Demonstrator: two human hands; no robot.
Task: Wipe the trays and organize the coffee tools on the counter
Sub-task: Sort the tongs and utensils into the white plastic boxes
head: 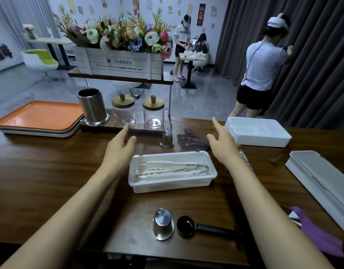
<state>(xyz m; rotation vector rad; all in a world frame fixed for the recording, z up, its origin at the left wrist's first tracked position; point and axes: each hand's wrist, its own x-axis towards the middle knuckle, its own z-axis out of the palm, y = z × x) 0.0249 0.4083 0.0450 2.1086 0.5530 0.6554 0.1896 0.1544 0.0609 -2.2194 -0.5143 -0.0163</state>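
A clear plastic box (172, 188) holding tongs (173, 168) sits mid-counter. My left hand (118, 148) hovers open to its upper left, fingers stretched toward the glass jars (124, 113). My right hand (222, 140) hovers open to the box's upper right, over a clear lid lying on dark spoons (188, 140). A small metal cup (167, 137) stands upside down behind the box. Nearer me stand another upside-down metal cup (163, 224) and a black scoop (204, 228). Stacked orange trays (39, 117) lie far left.
A steel canister (92, 107) stands on a wooden stand beside the jars, under a flower box (118, 63). A white tray (258, 133) and a grey lidded case (320, 187) lie at right, with a purple cloth (318, 233). People stand beyond the counter.
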